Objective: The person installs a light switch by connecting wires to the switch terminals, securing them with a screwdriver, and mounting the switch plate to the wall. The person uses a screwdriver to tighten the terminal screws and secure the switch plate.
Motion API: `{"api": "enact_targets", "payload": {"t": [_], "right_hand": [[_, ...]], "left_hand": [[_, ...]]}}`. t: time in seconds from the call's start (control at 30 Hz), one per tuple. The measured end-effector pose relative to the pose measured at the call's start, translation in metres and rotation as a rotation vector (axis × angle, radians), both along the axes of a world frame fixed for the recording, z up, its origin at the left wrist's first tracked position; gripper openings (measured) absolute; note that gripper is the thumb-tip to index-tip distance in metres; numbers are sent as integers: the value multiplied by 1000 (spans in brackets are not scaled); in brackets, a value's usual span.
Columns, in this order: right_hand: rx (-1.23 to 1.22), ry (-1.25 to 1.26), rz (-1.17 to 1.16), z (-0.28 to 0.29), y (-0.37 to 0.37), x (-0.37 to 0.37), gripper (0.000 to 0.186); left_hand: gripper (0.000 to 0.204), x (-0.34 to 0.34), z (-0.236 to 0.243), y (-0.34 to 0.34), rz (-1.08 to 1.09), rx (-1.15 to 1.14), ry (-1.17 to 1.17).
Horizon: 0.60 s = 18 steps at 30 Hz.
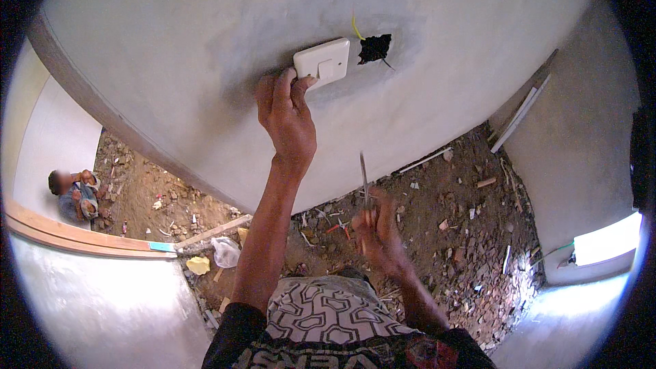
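My left hand (pixel 290 116) is raised to the plastered wall, its fingers closed on the lower left edge of a white light switch (pixel 335 53). Just right of the switch is a rough, dark hole (pixel 376 46) in the wall. A yellow wire (pixel 355 25) comes out at its upper left, and a short dark wire (pixel 388 64) pokes from its lower edge. Lower down, away from the wall, my right hand (pixel 380 236) grips a screwdriver (pixel 363 169), its thin metal shaft pointing up. The screwdriver's handle is mostly hidden by blurred fingers.
Rubble covers the floor (pixel 471 232). Orange-handled pliers (pixel 337 228) lie on it below me, near a clear plastic bag (pixel 225 251). White strips (pixel 523 113) lean at the right wall. At the far left, beyond a wooden frame (pixel 82 234), a person (pixel 76 195) sits low.
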State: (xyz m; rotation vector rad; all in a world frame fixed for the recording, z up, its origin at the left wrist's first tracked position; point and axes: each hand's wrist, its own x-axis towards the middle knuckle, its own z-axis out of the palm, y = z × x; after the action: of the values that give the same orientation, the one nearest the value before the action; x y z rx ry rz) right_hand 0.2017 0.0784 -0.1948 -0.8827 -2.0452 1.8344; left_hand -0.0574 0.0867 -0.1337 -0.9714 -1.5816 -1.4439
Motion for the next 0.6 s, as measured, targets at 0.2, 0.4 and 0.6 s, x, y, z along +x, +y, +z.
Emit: {"api": "enact_targets", "payload": {"t": [0.2, 0.4, 0.6], "right_hand": [[912, 278, 44, 86, 38, -60, 45], [623, 270, 43, 107, 41, -74, 45], [262, 164, 105, 129, 43, -79, 46]], "left_hand": [[17, 0, 5, -7, 36, -104, 37], [21, 0, 1, -5, 51, -139, 58], [21, -5, -5, 1, 59, -139, 47]]}}
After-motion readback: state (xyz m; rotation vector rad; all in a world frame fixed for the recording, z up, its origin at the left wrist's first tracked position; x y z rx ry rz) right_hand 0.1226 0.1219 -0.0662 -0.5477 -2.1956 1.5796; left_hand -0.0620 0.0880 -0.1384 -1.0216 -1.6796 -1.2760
